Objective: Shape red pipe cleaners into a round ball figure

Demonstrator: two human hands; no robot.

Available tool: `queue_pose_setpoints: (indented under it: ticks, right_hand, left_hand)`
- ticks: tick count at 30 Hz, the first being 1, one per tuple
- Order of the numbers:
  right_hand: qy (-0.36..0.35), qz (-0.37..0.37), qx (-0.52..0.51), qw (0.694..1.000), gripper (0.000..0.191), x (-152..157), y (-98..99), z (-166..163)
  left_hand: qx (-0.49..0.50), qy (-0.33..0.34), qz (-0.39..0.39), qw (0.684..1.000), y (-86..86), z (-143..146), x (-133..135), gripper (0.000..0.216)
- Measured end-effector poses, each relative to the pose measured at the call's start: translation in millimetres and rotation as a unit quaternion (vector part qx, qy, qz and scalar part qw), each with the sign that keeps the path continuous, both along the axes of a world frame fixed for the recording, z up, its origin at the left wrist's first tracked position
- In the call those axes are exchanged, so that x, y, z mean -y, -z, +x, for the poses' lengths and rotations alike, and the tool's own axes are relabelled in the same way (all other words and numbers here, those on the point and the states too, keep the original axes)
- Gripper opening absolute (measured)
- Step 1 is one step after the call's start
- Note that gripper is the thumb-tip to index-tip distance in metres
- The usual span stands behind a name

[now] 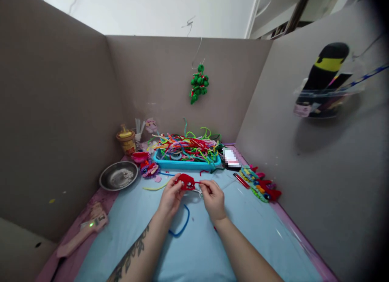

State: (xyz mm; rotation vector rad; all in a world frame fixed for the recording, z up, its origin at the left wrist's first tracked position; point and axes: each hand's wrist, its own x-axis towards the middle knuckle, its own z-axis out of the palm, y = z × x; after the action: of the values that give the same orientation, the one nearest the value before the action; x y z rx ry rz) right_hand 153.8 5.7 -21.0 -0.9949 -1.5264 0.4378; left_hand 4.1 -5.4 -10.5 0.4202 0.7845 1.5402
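Observation:
My left hand (172,196) is closed around the left side of a red fuzzy piece (186,181), which looks shaped from pipe cleaners. From its right side a short red stem sticks out, and the fingertips of my right hand (212,196) pinch that end. Just below the piece, a pair of scissors (199,193) lies partly hidden between my hands. A bent blue pipe cleaner (186,225) rests on the light blue cloth beside my left wrist. To the left of my left hand lies a yellow-green pipe cleaner (155,188).
A blue tray (188,165) heaped with colourful pipe cleaners stands at the back. Left are a metal bowl (105,177) with small white bits and a pink glue gun (88,231). A phone (231,158), a red cutter (241,180) and finished fuzzy pieces (261,184) sit right. Grey panels enclose the table.

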Motion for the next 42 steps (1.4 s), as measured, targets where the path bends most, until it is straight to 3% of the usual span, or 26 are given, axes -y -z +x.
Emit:
queue_pose_setpoints:
  ticks: [7, 17, 23, 34, 42]
  right_hand:
    - [-0.038, -0.046, 0.015, 0.998, 0.013, -1.5, -2.3, -8.0]
    - [-0.017, -0.063, 0.164, 0.984, 0.016, -15.6, 11.7, 1.5]
    - [0.005, -0.089, 0.069, 0.994, 0.015, -13.5, 8.5, -2.5]
    - [-0.061, -0.112, -0.064, 0.99, 0.012, -3.1, -1.0, -15.7]
    - [-0.054, -0.088, 0.008, 0.995, 0.011, 2.9, -2.6, -17.7]
  left_hand:
    - [-0.009, 0.04, 0.021, 0.999, 1.0, -3.6, 2.0, 0.049]
    - [-0.036, 0.043, 0.036, 0.998, 4.6, -3.0, 3.4, 0.046]
    - [-0.034, 0.022, 0.021, 0.999, 5.2, -4.2, 2.4, 0.041]
    - [-0.013, 0.028, -0.002, 1.0, 3.3, -2.1, 3.1, 0.043]
    - [-0.041, 0.006, 0.009, 0.999, 4.7, -0.7, 1.1, 0.043]
